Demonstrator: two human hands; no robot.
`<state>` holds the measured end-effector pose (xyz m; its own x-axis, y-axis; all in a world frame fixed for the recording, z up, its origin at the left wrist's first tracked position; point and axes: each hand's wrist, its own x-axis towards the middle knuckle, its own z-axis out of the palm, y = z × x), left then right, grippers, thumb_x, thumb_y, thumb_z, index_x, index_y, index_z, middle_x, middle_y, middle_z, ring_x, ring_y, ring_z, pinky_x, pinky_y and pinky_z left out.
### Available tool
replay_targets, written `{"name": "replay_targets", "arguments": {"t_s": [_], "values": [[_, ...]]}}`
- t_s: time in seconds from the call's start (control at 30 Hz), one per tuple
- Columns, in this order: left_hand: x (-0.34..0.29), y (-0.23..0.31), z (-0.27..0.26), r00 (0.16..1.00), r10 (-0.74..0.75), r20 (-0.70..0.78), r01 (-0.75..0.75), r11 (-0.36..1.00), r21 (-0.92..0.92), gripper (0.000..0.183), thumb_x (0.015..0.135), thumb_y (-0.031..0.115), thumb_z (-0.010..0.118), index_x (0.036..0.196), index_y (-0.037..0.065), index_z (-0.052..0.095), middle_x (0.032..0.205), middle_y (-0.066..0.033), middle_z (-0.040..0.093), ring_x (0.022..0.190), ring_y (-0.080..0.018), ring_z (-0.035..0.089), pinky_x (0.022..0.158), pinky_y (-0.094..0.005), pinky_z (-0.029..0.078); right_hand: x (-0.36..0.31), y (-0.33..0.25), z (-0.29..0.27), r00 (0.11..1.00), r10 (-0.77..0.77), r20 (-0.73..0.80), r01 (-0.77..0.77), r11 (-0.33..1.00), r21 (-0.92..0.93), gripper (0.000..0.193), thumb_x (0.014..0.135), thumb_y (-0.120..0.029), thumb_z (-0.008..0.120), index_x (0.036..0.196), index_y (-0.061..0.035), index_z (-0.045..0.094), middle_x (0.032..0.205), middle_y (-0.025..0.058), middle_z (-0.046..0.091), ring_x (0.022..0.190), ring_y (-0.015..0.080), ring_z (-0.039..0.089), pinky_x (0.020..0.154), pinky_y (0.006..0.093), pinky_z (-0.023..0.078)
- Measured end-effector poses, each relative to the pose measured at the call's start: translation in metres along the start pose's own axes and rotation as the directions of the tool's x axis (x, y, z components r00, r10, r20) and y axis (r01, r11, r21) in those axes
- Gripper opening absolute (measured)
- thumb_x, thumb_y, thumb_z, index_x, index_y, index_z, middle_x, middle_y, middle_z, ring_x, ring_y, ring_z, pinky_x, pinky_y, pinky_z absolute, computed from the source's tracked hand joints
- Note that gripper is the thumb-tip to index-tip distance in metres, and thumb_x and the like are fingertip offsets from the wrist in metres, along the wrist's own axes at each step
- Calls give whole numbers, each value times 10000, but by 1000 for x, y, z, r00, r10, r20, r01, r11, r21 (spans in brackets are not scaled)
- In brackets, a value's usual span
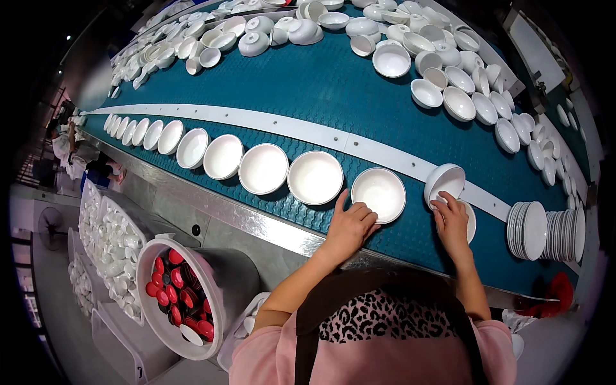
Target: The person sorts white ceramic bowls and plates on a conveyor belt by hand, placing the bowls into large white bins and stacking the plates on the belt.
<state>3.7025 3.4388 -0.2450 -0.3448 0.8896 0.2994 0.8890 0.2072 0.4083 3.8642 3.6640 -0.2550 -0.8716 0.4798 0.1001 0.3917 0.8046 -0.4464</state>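
My left hand [351, 226] is at the near left rim of a white bowl [380, 194] that stands upright on the teal conveyor belt [289, 83]. Its thumb points away from the curled fingers, which touch the rim. In my right hand [452, 226] is another white bowl [446, 178], tilted, its near rim pinched by the fingers. Below that one, partly hidden by my hand, a further bowl [471, 224] shows its edge. Leftward from my left hand runs a row of upright white bowls, the nearest one [316, 178] just beside my thumb.
A white divider strip [276, 122] runs along the belt, with heaped bowls [459, 102] beyond it. Stacked white plates [527, 230] stand on edge at the right. Left of me are a bucket [218, 301] of red and black dishes and a sack [106, 237] of white pieces. A metal edge [244, 221] borders the belt.
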Motion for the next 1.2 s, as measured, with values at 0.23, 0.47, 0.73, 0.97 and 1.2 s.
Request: {"name": "replay_targets", "arguments": {"t_s": [0.23, 0.47, 0.73, 0.97, 1.2], "values": [[-1, 15, 4, 975, -187, -121, 185, 982, -24, 160, 709, 142, 742, 808, 85, 629, 816, -34, 612, 881, -202, 595, 1049, -521, 237, 17, 3, 9, 989, -8, -151, -20, 983, -180, 299, 706, -141, 703, 1005, -150, 693, 1194, 25, 538, 1000, 268, 451, 884, 459, 319], [8, 43, 19, 978, -189, -90, 201, 969, 146, 647, 685, 306, 781, 1245, 116, 517, 1276, -101, 507, 1202, -295, 458, 1069, -563, 172, -11, 34, -8, 985, -172, -25, 169, 979, -111, 352, 704, -29, 582, 1055, -50, 600, 1051, 36, 583, 799, 242, 555, 633, 339, 498], [26, 76, 49, 999, -31, 36, 31, 999, 19, 532, 656, 101, 715, 1163, 224, 612, 1398, -93, 432, 1307, -327, 378, 1067, -539, 237, 7, 56, -40, 855, -511, -92, 504, 774, 384, 239, 824, -184, 642, 1039, -81, 641, 1107, 66, 622, 805, 259, 658, 615, 326, 538], [19, 85, 73, 977, -204, 59, 191, 966, 173, 336, 630, -18, 683, 891, 192, 701, 1244, -27, 571, 1335, -372, 319, 1081, -596, 183, 238, 148, -33, 935, -58, -350, -16, 979, -205, 556, 762, -281, 704, 1254, -119, 500, 1351, 106, 420, 976, 334, 541, 809, 471, 428], [31, 122, 93, 948, -315, -32, 313, 916, 249, 659, 595, 389, 833, 1183, 217, 588, 1349, -72, 444, 1353, -368, 273, 1071, -645, 33, 295, 176, -16, 989, 63, -131, -70, 996, -47, 425, 839, -96, 521, 1253, -190, 499, 1215, 77, 498, 994, 298, 589, 763, 436, 506]]}}
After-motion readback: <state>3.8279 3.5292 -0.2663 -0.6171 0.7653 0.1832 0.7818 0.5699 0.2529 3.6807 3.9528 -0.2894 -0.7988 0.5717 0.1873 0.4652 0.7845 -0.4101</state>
